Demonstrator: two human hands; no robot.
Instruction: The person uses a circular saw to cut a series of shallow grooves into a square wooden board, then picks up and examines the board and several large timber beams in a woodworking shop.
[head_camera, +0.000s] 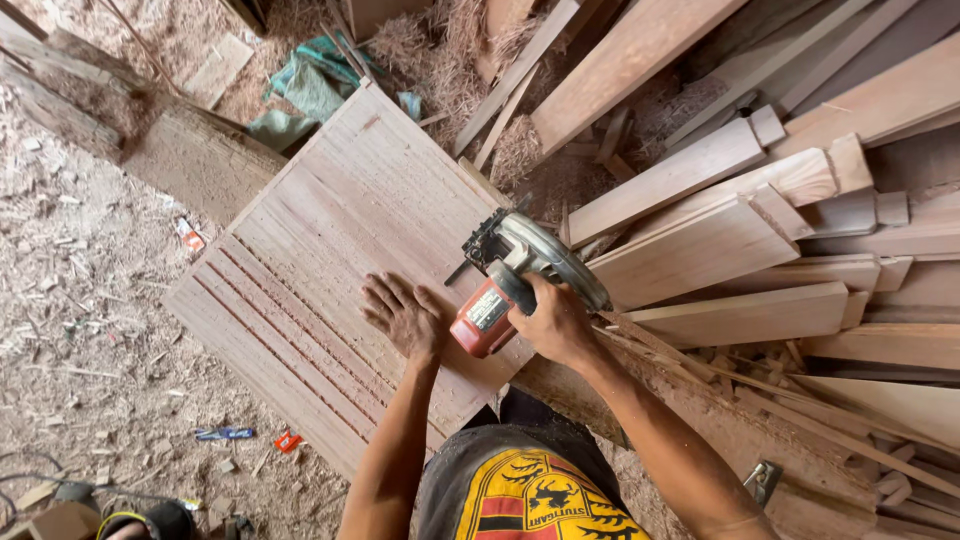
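- Fingers (385, 300) of the left hand (405, 318) lie spread wide and flat on the wooden panel (330, 240), pressing it down and gripping nothing.
- Fingers of the right hand (555, 322) are wrapped tight around the handle of the circular saw (510, 280), which sits on the near right part of the panel, just right of the left hand.
- The saw's red motor housing (483, 318) points toward the person; its round metal blade guard (555, 262) faces far and right. Its long axis runs from near left to far right.
- The panel is a large slab set cornerwise, its long edges and grain running from near right to far left. Several parallel reddish grooves (290, 335) are already cut along its near left side.
- To do this well, I judge that the flat hand should stay clear of the blade line, holding the panel steady, while the saw base sits flush on the wood and tracks parallel to the existing grooves.
- Stacked planks (720, 240) crowd the right side; sawdust and shavings cover the floor (80, 300) at left.
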